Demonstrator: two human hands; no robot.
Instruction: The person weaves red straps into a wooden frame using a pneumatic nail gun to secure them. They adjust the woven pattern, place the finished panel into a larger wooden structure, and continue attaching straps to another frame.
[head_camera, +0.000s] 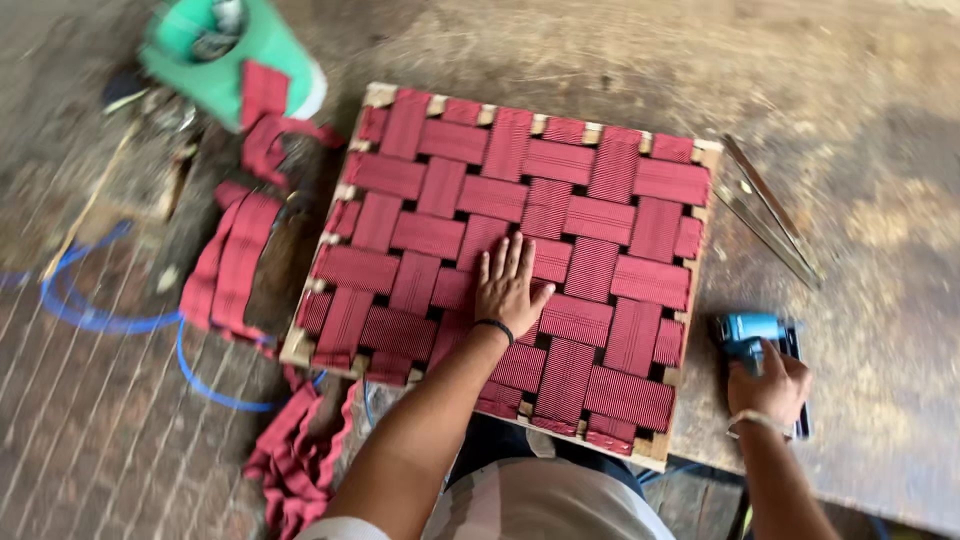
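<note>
Left hand (508, 285) is lying flat, palm down, fingers spread, released, pressing on the middle of a square wooden seat frame woven with dark red webbing straps (520, 260); it is grasping nothing. A thin dark band is sitting on that wrist. The frame is resting on a worn, stained wooden workbench (860, 150), its near edge overhanging toward the person.

Right hand (768, 385) is clenching around a blue and black pneumatic staple gun (752, 330), which is sitting on the bench just beside the frame's right edge, not touching the webbing. A light band is on the right wrist.

Loose lengths of the same dark red webbing (235, 260) are piling up left of the frame and hanging down near the front-left corner. A green plastic bucket (225, 60) is standing at the far left, well apart from the hands. A blue air hose (100, 315) is looping on the floor at left. A long metal strip tool (765, 205) is lying on the bench just right of the frame's far corner.
</note>
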